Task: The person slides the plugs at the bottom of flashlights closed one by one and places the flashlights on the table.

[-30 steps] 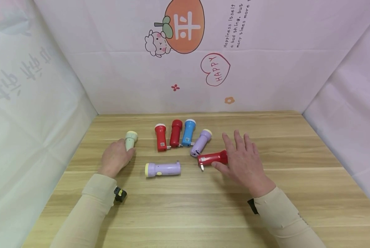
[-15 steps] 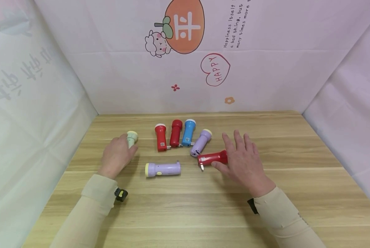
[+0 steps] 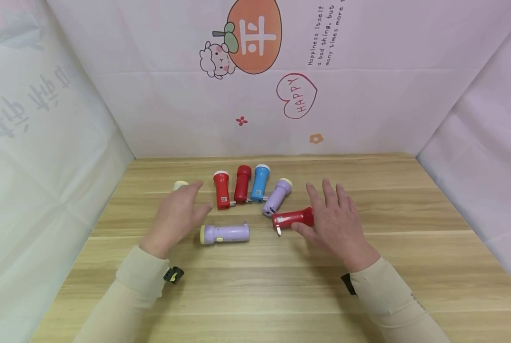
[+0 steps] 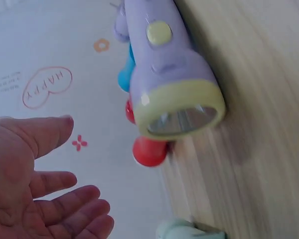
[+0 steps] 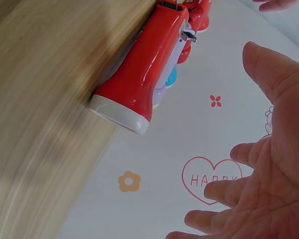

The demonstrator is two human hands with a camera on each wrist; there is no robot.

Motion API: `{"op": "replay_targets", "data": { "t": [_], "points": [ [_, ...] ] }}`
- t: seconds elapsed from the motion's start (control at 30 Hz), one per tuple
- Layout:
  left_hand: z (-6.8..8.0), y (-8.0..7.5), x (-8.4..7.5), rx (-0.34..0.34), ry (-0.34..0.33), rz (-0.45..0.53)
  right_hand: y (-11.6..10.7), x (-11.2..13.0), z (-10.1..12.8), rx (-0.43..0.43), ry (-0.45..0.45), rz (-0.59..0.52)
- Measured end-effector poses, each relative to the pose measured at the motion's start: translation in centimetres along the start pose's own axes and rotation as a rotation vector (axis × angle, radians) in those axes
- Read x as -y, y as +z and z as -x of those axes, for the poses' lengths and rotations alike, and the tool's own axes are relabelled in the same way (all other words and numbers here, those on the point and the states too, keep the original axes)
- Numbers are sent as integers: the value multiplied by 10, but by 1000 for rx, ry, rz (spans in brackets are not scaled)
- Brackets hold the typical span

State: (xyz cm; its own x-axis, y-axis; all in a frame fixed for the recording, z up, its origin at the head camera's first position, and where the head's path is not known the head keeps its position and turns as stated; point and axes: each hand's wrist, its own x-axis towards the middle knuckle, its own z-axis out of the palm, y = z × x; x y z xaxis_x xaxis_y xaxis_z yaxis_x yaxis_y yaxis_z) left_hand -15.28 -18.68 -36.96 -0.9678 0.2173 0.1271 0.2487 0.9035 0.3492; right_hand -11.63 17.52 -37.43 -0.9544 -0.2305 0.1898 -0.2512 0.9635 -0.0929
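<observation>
– Seven torches in view. Which ones are the hands at?

– The lilac torch with the yellow head (image 3: 224, 233) lies crosswise near the front, just right of the left hand (image 3: 178, 216). The crosswise red torch (image 3: 294, 218) lies just left of the right hand (image 3: 334, 221).

– Grip status?

– Left hand: fingers straight and relaxed, raised over the table (image 3: 281, 295), holding nothing. Right hand: fingers spread, palm open, holding nothing. Its thumb is close beside the crosswise red torch; whether they touch cannot be told.

– Position of the remaining units?

– Four lie side by side behind these, heads pointing away from the person: the red torch with the white head (image 3: 222, 189), the dark red torch (image 3: 243, 184), the blue torch (image 3: 260, 182) and the slanted lilac torch (image 3: 276, 196), which leans off parallel. The pale green torch (image 3: 180, 185) lies apart at the left, mostly hidden behind the left hand.

– Progress, judged from the layout?

– Four of seven are ranged in the row, the fourth not squarely. Three lie outside it: the pale green one and the two crosswise ones. Neither hand has hold of any of them.
</observation>
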Motion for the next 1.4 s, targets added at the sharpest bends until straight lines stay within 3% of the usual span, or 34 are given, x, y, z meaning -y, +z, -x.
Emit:
{"op": "replay_targets", "data": {
  "t": [0.37,0.53,0.77,1.4],
  "points": [
    [12,10,-33,80,239,-60,1,1,1,2,-9,5],
    [17,20,-39,122,300,-116,0,2,1,0,-15,10],
    [19,31,-43,178,289,-166,0,1,1,7,-13,14],
    [20,42,-44,190,287,-190,1,2,1,15,-4,3]
  ]
}}
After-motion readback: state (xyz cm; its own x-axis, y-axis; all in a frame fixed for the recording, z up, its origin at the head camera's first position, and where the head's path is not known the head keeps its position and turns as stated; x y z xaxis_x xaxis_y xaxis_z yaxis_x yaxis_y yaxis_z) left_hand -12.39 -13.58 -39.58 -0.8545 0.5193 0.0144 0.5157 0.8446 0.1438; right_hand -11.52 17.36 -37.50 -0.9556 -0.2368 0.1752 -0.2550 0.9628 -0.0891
